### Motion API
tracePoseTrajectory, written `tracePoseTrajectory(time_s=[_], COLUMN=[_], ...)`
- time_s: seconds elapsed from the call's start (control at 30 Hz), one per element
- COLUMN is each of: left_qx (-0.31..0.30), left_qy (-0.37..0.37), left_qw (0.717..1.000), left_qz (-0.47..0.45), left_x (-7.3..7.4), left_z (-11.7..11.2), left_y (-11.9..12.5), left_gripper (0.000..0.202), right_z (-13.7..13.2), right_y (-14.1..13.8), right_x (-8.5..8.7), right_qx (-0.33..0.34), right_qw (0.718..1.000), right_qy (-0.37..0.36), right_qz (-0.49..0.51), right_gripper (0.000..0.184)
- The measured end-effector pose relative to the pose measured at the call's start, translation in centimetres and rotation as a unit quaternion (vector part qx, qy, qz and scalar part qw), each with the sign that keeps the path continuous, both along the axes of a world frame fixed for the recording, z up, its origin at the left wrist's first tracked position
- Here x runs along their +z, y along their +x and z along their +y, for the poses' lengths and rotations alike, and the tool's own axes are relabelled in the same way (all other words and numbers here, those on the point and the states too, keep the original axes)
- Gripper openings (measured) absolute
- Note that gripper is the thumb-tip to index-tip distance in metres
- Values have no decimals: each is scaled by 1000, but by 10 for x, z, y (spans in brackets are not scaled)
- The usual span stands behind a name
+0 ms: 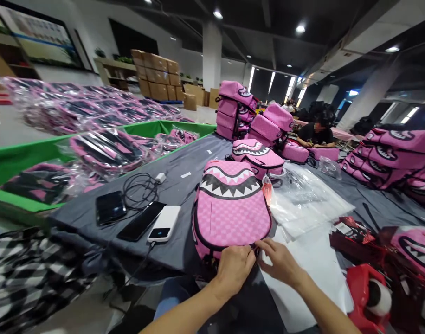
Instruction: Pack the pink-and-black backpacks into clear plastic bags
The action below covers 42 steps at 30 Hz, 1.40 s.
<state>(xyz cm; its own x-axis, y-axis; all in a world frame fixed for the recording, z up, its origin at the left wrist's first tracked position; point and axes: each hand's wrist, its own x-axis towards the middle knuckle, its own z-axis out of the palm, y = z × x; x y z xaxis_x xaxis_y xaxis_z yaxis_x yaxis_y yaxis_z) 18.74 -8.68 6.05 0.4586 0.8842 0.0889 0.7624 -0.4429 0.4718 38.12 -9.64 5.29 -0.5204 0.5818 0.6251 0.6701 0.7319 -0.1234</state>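
Observation:
A pink checkered backpack [229, 208] with a shark-mouth print lies flat on the grey table [184, 162] right in front of me. My left hand [235, 268] rests closed at its near bottom edge, fingers curled on the black trim. My right hand [280, 262] is beside it, fingers pinching the same edge near the zipper. A second shark backpack [257, 155] lies just behind the first.
Two phones [110, 207] [141, 220], a white power bank [164, 223] and a coiled cable [139, 190] lie at the left. Clear plastic bags [303, 197] lie at the right, a red tape dispenser [367, 292] near right. Stacked pink backpacks [238, 109] and bagged ones [104, 150] surround. A seated person [317, 134] works far back.

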Motion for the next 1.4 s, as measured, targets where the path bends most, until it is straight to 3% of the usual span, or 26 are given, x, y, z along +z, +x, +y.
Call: tracePoseTrajectory(time_s=[0.07,0.17,0.27,0.4,0.47,0.53,0.67,0.73,0.83,0.9,0.93,1.0,1.07,1.2,1.3,1.4], left_qx=[-80,-203,-194,-251,-291,-305,-329,-322,-189,-87,-64,-62,-78,-83,-62,-60], left_qy=[58,185,278,274,274,301,348,327,252,173,124,45,7,43,65,54], left_qw=[995,962,940,916,902,892,875,888,945,976,986,996,996,978,963,955], left_qz=[21,14,47,153,163,144,78,22,-82,-103,-91,-36,40,184,254,286], left_x=[-3,-7,-9,-20,-28,-34,-34,-27,-16,-10,-8,-4,1,14,24,30], left_z=[-9,-16,0,23,20,8,-12,-6,23,46,56,73,83,85,81,79], left_y=[6,4,-14,-38,-47,-53,-62,-74,-110,-139,-150,-162,-156,-119,-102,-100], left_gripper=[26,10,16,9,20,25,24,16,14,24,28,33,32,21,20,26], right_z=[-22,-36,-45,-48,-33,-1,84,110,98,61,39,-4,-36,-62,-65,-63], right_y=[-1,-25,-44,-31,-10,11,29,30,23,11,2,-21,-48,-86,-86,-76], right_x=[-27,-52,-60,-59,-55,-47,-25,-19,-21,-27,-30,-35,-37,-35,-38,-40], right_qx=[-36,-93,-135,-191,-237,-270,-286,-287,-309,-319,-310,-261,-214,-211,-202,-172], right_qw=[997,977,949,896,859,828,811,811,804,819,847,908,947,958,962,975], right_qy=[36,55,14,-61,-88,-109,-167,-188,-184,-137,-88,-1,43,29,9,-13], right_qz=[66,182,286,396,446,478,482,475,474,457,423,327,234,192,182,142], right_gripper=[39,36,23,11,20,31,46,45,35,25,21,15,16,17,13,23])
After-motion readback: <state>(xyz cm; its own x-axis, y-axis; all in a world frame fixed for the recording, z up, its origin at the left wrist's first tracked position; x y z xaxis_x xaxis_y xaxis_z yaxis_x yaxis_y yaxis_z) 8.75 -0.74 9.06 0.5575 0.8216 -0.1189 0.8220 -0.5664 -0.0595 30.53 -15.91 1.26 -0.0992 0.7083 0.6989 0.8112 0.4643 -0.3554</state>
